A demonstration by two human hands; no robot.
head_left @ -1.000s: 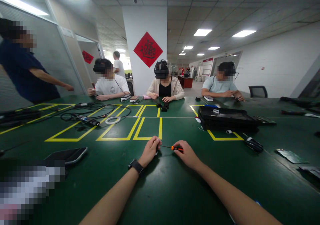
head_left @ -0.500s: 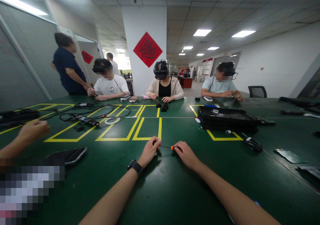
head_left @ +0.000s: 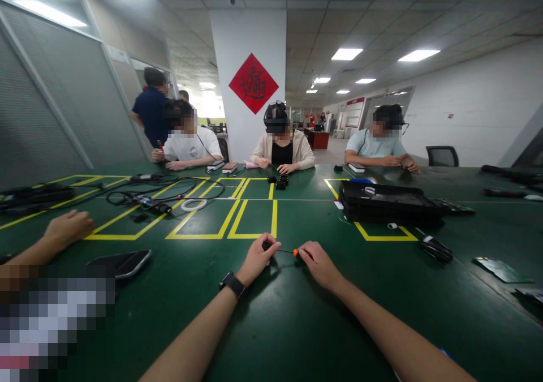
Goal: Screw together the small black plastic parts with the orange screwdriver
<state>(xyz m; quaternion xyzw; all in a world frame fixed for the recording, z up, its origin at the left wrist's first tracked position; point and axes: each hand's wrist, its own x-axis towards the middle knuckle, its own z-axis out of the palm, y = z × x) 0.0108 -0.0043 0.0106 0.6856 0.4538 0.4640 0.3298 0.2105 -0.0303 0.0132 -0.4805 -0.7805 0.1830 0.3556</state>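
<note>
Your left hand (head_left: 257, 256) is clenched around a small dark part (head_left: 266, 246), held just above the green table (head_left: 271, 314). Your right hand (head_left: 317, 263) pinches the orange handle of a small screwdriver (head_left: 292, 252), whose thin shaft runs leftward to the part in the left grip. Both hands sit near the table's near edge, just in front of the yellow taped boxes (head_left: 250, 219).

Progress, as a judgement: the driver tip appears to meet the part, so you are in the middle of a fastening or loosening step. Whether a screw is seated cannot be told; the part is too small and mostly covered by your fingers. No finished or loose pieces lie beside your hands.

Count:
- One screwdriver, in your right grip
- One small part, in your left grip
- One wristwatch (head_left: 232, 284), on your left wrist
- Three seated people across the table, each with a headset
- One black case (head_left: 388, 202), right of centre
- One tangle of cables (head_left: 161, 192) with a white ring (head_left: 193, 205)
- One other person's hand (head_left: 68, 227) resting at far left
</note>
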